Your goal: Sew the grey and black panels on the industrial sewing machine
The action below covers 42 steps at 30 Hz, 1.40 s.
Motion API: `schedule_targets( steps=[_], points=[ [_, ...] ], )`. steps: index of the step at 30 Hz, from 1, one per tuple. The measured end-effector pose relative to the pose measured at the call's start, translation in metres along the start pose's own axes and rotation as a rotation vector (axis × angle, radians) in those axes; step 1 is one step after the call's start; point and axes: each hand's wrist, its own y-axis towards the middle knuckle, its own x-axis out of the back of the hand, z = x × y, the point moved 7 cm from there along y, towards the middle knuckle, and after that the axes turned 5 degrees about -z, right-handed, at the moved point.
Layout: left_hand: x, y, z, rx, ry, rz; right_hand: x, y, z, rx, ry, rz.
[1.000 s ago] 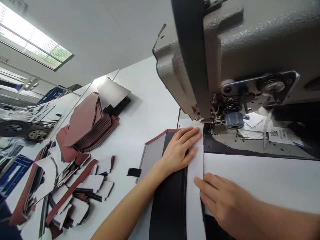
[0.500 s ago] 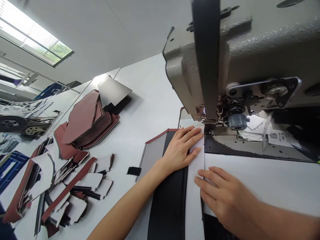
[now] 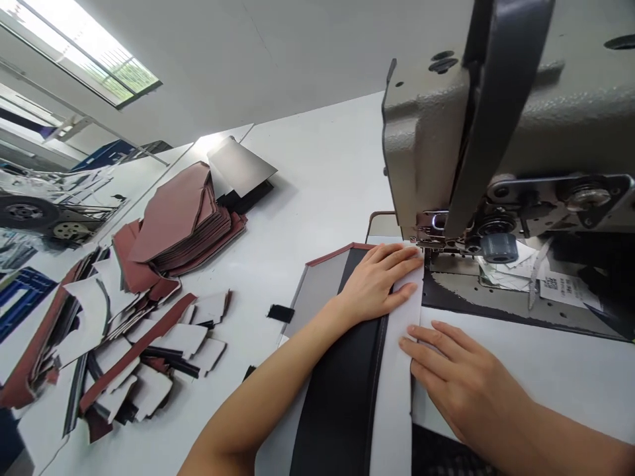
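Note:
A grey sewing machine (image 3: 496,125) fills the upper right. Under its presser foot (image 3: 430,242) lies a workpiece: a white strip (image 3: 397,377) beside a black panel (image 3: 342,396) with a grey backing and a red edge (image 3: 327,254). My left hand (image 3: 380,281) lies flat on the panel and strip, fingers stretched out, fingertips just short of the foot. My right hand (image 3: 451,380) presses flat on the strip's right edge, fingers apart. Neither hand grips anything.
A stack of red-brown cut pieces (image 3: 183,221) with a grey sheet (image 3: 241,165) on top sits to the left. Loose white, red and black offcuts (image 3: 124,344) spread at lower left. Paper labels (image 3: 565,287) lie behind the needle on the machine bed.
The view has shifted, so the machine and workpiece sit further right in the picture. Both hands keep the same flat hold on the strip near the presser foot.

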Motion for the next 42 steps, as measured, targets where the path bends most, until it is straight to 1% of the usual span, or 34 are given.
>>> schedule_targets(
  steps=[5, 12, 20, 23, 27, 35, 42],
  points=[
    [-0.0024, 0.0102, 0.0008, -0.026, 0.045, 0.009, 0.0025, -0.0036, -0.0096, -0.035, 0.048, 0.014],
    [-0.0021, 0.0095, 0.0034, -0.007, 0.010, 0.027, 0.0019, -0.0035, -0.0096, -0.027, 0.069, 0.022],
    [-0.0008, 0.0106, 0.0025, -0.043, -0.011, 0.011, 0.0032, -0.0040, -0.0105, -0.046, 0.076, 0.002],
    [-0.0021, 0.0099, 0.0031, -0.045, -0.023, -0.009, 0.0024, -0.0043, -0.0098, -0.053, 0.074, 0.018],
    [-0.0060, 0.0090, 0.0041, -0.029, -0.038, -0.006, 0.0023, -0.0031, -0.0102, -0.069, 0.068, 0.031],
    [-0.0057, 0.0089, 0.0024, -0.018, -0.021, -0.026, 0.0045, -0.0033, -0.0072, -0.017, 0.034, 0.040],
    [-0.0040, 0.0092, 0.0014, -0.034, -0.034, -0.034, 0.0021, -0.0047, -0.0075, -0.026, 0.027, 0.043]
  ],
)
